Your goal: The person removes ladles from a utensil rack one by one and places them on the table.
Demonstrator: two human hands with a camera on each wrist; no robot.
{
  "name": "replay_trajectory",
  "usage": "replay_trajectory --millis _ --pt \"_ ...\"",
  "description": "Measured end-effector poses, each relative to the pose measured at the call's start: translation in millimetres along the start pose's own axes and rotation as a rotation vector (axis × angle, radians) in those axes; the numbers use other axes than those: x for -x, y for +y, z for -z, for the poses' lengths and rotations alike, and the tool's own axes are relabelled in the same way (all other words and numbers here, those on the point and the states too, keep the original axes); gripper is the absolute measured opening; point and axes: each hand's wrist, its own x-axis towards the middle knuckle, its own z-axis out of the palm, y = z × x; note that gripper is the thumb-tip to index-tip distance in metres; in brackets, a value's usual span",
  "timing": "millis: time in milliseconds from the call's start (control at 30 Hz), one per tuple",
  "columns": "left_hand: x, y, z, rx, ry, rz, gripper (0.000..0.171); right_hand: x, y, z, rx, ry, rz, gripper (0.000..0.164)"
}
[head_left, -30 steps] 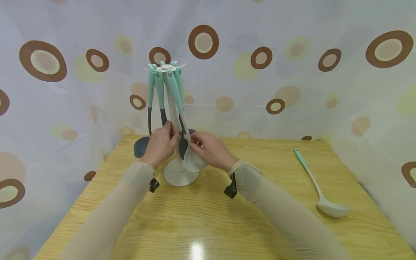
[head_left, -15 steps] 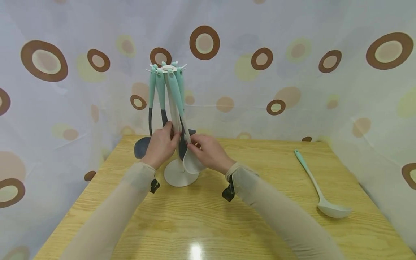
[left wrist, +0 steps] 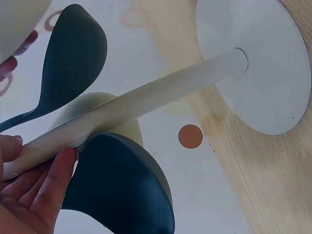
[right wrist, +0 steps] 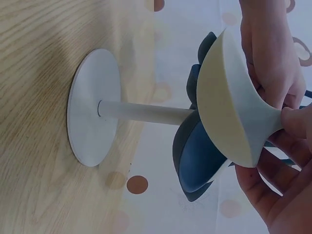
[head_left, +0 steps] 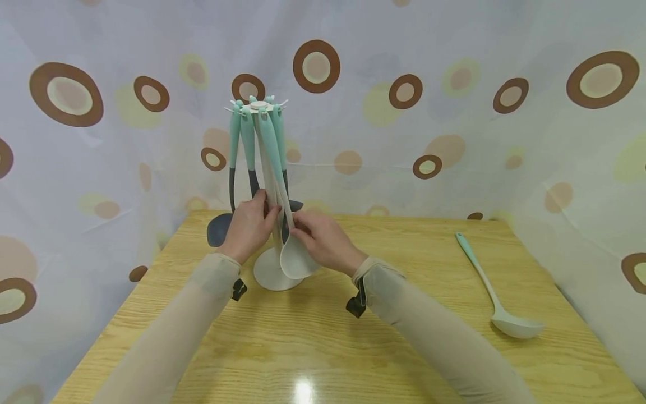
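A white utensil stand (head_left: pixel 271 275) with a round base bears several hanging kitchen tools with mint handles. My left hand (head_left: pixel 247 225) grips its pole (left wrist: pixel 170 90), thumb and fingers on either side. With my right hand (head_left: pixel 327 240) I pinch a white ladle (head_left: pixel 298 260) at its neck, just above the bowl. The top of its handle sits at a hook on the stand's crown (head_left: pixel 259 105). Behind the white bowl, in the right wrist view, show dark blue tool heads, one a ladle (right wrist: pixel 202 158). Another dark ladle (left wrist: pixel 124 180) hangs right beside my left fingers.
A second white ladle (head_left: pixel 492 292) with a mint handle lies on the right of the wooden table (head_left: pixel 323 348). A dark utensil head (head_left: pixel 218 230) hangs left of the stand. Patterned curtain (head_left: pixel 373 50) closes off the back and both sides.
My right hand has drawn the white ladle's bowl slightly left and down, so it covers more of the dark tool behind and the base. The left hand stays on the pole.
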Motion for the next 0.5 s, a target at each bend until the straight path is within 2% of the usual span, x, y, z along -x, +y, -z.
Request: replay_trajectory --millis 300,500 --pt "-0.6 0.7 -2.4 0.004 -0.002 0.003 0.025 8 -8 10 -0.046 -0.016 0.014 0.017" --pt "-0.5 1.0 -1.9 -0.002 0.006 0.010 0.023 22 -10 18 -0.081 -0.035 0.009 0.011"
